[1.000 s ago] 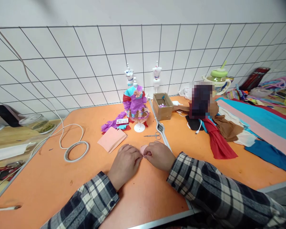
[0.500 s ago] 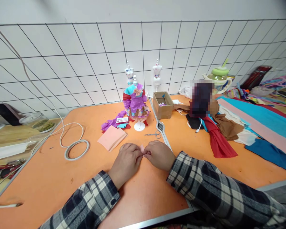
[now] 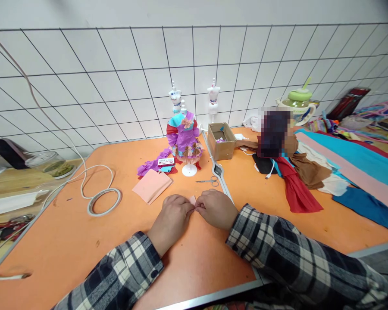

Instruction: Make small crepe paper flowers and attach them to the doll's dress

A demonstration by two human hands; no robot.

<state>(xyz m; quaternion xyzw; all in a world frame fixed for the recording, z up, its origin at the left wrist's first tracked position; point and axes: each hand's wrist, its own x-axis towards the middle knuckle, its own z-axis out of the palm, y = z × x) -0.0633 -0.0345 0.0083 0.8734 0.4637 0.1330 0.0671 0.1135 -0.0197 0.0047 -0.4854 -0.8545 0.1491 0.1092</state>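
Both hands meet over the orange table, fingertips pinched around a small piece of pink crepe paper, most of which they cover. My left hand closes on its left side, my right hand on its right. Just beyond the fingers lie small scissors, blades pointing left. A folded stack of pink paper rests to the left of them. Behind stands a miniature dress form wearing a purple, red and blue paper dress with pleated pink flowers.
A small cardboard box and two white mini dress forms stand at the back. A tape roll and a white cable lie left. Coloured paper heaps on the right, before a green-lidded bottle. A metal seam crosses the table.
Almost nothing differs: the fingers keep their pinch on the pink paper, with at most a slight shift. The camera view has tilted a little.
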